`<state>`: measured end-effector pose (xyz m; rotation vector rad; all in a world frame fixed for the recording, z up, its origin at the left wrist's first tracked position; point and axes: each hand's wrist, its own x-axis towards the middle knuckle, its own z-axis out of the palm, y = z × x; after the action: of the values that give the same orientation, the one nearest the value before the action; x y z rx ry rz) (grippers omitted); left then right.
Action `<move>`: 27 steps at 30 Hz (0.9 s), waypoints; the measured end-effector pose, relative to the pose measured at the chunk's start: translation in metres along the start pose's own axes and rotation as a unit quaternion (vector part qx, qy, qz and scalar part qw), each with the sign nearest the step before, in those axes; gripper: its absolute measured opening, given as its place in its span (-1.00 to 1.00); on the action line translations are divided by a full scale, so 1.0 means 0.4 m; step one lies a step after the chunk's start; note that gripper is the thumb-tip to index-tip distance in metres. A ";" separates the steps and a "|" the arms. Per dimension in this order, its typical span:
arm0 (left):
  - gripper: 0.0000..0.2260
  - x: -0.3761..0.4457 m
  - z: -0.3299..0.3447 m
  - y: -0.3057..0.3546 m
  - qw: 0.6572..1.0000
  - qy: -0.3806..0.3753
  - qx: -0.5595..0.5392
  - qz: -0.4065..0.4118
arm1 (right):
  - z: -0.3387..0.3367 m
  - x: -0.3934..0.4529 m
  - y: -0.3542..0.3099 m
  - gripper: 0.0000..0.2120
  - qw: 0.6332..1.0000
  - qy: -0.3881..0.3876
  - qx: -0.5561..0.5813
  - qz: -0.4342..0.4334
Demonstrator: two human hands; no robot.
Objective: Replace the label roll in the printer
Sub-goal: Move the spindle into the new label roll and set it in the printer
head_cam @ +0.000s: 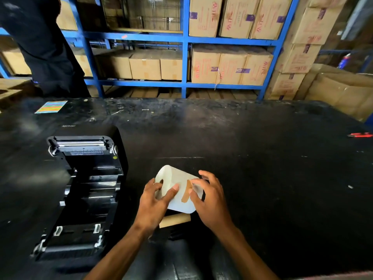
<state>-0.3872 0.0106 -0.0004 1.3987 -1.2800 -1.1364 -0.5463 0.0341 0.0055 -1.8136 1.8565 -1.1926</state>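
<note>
Label roll, fresh and white, is up off the desk near its front edge: left hand clamps one end, right hand pinches the brown tape. Empty core out, printer open at left; loading remains.

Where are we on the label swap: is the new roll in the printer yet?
Not yet. The printer is open and its bay looks empty; a bare cardboard core lies on the table, so the old roll seems out. The left hand holds the new roll while the right hand picks at its brown tape. Loading and closing remain.
</note>
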 end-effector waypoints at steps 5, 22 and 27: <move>-0.82 -0.021 0.008 -0.015 1.000 -0.004 0.012 -0.014 | 0.002 -0.006 -0.023 -0.95 0.991 0.036 0.098 0.078; -0.73 -0.013 -0.035 -0.049 0.982 0.028 -0.143 -0.122 | 0.043 -0.241 0.168 -0.89 0.988 -0.110 -0.035 0.107; -0.58 -0.046 -0.029 -0.043 0.978 -0.010 -0.161 -0.131 | 0.082 -0.257 0.202 -0.89 0.973 -0.097 -0.208 0.003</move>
<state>-0.3736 0.0304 -0.0141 1.3370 -0.8911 -1.4651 -0.5617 0.1071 -0.1067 -2.0423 2.1044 -0.6227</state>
